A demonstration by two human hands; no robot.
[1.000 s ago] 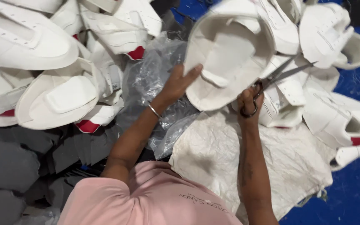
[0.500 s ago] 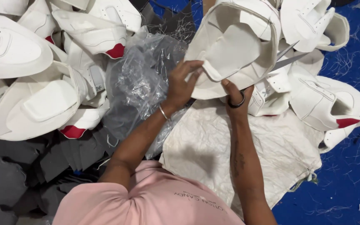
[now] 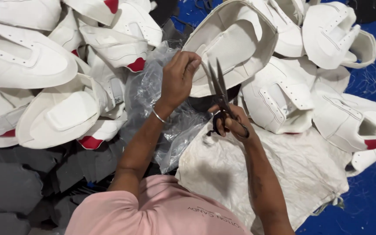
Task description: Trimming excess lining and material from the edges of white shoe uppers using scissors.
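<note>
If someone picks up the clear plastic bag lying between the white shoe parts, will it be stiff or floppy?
The plastic bag is probably floppy and light: it lies crumpled in many thin folds. Its glossy film may also slip in the fingers. It likely would not roll, being wedged among the shoe parts.

left hand (image 3: 178, 78) gripping white shoe upper (image 3: 233, 43), right hand (image 3: 231, 124) holding scissors (image 3: 219, 89)

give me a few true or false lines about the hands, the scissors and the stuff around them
1. The right hand holds dark scissors, blades pointing up. True.
2. The left hand grips a white shoe upper at its edge. True.
3. The left wrist is bare. False: it wears a thin metal bangle.
4. The clear plastic bag lies right of the scissors. False: it lies to their left, under the left forearm.
5. The floor is red. False: it is blue.
</note>
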